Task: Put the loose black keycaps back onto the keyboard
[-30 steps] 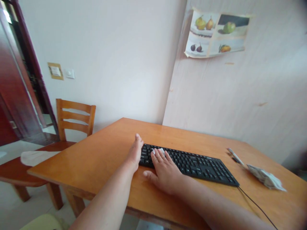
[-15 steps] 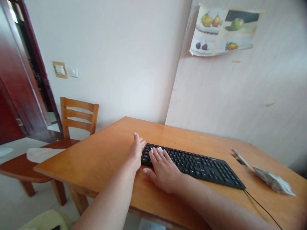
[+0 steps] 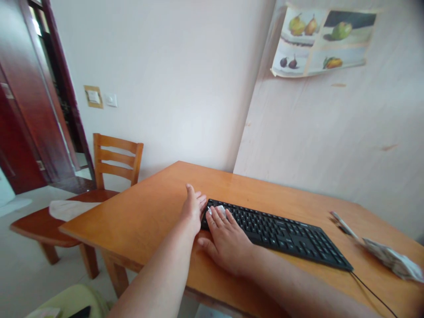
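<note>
A black keyboard [image 3: 285,236] lies at a slant on the wooden table, its cable leaving from the right end. My right hand [image 3: 228,243] is palm down over the keyboard's left part, fingers stretched forward. Beneath its fingertips is a crumpled white tissue [image 3: 221,210], pressed on the keys and mostly covered by the fingers. My left hand [image 3: 194,210] stands on edge against the keyboard's left end, fingers extended and thumb raised. Nothing shows in its grasp.
On the wooden table [image 3: 142,212], a thin stick-like item [image 3: 342,223] and a crumpled packet [image 3: 392,258] lie right of the keyboard. A wooden chair [image 3: 117,157] with white cloth on its seat stands left. A pale green stool [image 3: 76,300] is at lower left.
The view has turned slightly left, so the table and keyboard appear farther right. My right hand and the tissue have shifted a little toward the keyboard's left end.
</note>
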A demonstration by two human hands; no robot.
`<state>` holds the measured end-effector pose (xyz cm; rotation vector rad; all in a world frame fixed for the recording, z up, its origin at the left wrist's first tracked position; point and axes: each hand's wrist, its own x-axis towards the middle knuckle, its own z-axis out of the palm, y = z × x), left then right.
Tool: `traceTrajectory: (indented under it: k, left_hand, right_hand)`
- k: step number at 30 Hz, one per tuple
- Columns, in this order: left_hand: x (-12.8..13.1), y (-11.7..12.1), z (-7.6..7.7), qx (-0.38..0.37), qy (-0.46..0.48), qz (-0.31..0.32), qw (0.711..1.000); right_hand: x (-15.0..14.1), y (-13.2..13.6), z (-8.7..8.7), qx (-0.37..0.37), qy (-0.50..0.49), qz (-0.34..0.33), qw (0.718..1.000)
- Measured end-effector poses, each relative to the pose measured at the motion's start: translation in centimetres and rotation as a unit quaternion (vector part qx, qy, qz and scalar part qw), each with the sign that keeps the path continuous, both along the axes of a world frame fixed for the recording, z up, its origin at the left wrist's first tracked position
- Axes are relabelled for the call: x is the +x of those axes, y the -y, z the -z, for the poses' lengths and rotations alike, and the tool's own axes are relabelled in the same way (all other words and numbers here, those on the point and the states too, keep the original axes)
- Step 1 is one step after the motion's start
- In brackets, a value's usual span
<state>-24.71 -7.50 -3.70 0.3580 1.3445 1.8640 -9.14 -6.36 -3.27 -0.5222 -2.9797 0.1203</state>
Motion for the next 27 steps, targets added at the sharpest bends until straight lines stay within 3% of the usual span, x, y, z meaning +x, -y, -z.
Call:
traceTrajectory:
  k: [3, 9, 16, 23, 27]
  left_hand:
    - [0.0, 0.0, -0.1, 0.011, 0.022, -0.005, 1.000]
    - [0.1, 0.2, -0.4, 0.022, 0.053, -0.026, 0.998]
    - [0.1, 0.3, -0.7, 0.017, 0.088, -0.045, 0.995]
    - [-0.1, 0.4, -0.7, 0.037, 0.108, -0.058, 0.992]
    - [-0.3, 0.5, -0.5, 0.031, 0.093, -0.063, 0.993]
  right_hand:
    - [-0.2, -0.6, 0.0, 0.003, 0.008, -0.006, 1.000]
    - [-4.0, -4.3, -0.7, -0.018, 0.016, 0.056, 0.998]
    - [-2.4, -1.7, 0.3, -0.007, -0.002, 0.000, 1.000]
    - [-4.4, -3.9, -0.7, -0.029, 0.021, 0.026, 0.999]
    - [-4.5, -2.9, -0.2, -0.019, 0.007, 0.016, 1.000]
